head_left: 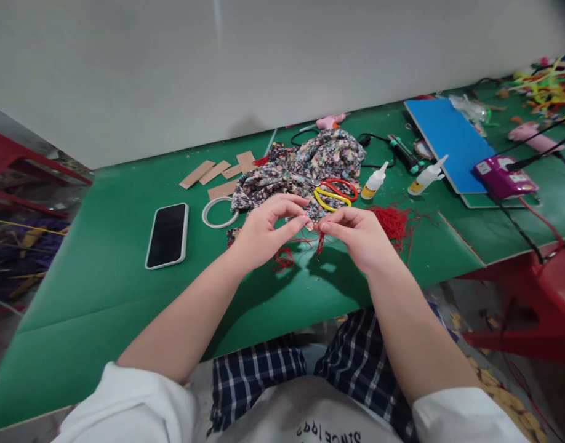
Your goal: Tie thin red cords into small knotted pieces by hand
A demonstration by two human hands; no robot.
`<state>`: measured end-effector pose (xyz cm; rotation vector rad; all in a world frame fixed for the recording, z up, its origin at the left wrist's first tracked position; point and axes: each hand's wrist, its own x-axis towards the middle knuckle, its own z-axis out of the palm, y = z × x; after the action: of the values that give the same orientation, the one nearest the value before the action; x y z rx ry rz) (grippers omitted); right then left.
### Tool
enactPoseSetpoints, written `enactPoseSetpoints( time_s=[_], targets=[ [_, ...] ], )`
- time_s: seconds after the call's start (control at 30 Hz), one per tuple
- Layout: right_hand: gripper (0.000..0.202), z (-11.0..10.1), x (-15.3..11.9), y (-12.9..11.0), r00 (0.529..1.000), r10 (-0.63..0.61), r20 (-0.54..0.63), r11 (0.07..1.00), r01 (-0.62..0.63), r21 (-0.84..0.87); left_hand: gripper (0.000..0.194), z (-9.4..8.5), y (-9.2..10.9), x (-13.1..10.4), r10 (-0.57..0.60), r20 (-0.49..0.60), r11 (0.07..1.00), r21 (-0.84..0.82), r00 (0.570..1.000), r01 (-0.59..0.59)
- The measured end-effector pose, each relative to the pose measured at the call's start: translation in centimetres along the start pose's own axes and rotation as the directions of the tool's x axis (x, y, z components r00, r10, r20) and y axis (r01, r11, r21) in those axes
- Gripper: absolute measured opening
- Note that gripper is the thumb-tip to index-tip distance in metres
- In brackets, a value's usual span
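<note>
Over the green table, my left hand [271,231] and my right hand [354,234] meet with their fingertips close together. A small bundle of red thread [320,242] hangs from the pinched thumb and finger of my right hand. My left hand is also closed in a pinch; what lies between its fingertips is too small to make out. Loose red thread [285,259] trails on the table below my left hand. Just beyond the fingers, scissors [333,194] with red and yellow handles lie on the flowered cloth [305,163]. A heap of red thread [391,223] sits beside my right hand.
To the left lie a phone [167,237], a white ring-shaped roll [219,213] and several cardboard pieces [213,172]. Two white glue bottles [373,182] stand right of the cloth. Further right are a blue board [451,144] and a purple box [504,176] with cables.
</note>
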<state>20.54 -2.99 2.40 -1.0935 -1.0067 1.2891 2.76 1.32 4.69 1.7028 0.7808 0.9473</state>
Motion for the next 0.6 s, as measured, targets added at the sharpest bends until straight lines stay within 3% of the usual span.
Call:
enactPoseSetpoints(
  time_s=[0.2, 0.4, 0.6],
  targets=[
    [0.016, 0.03, -0.01, -0.06, 0.999, 0.014, 0.032, 0.999, -0.013, -0.033, 0.019, 0.67, -0.3, -0.24, -0.157, 0.195, 0.975, -0.125, 0.968, 0.183],
    [0.02, -0.05, 0.03, -0.1, 0.999, 0.039, 0.02, 0.995, -0.037, -0.088, 0.02, 0.15, -0.25, 0.14, -0.171, 0.103, 0.984, 0.072, 0.98, 0.164],
    [0.018, 0.16, -0.09, -0.17, 0.992, 0.082, 0.097, 0.997, -0.082, -0.01, 0.015, -0.3, -0.12, 0.25, -0.15, 0.055, 0.989, 0.0, 0.987, 0.15]
  ],
)
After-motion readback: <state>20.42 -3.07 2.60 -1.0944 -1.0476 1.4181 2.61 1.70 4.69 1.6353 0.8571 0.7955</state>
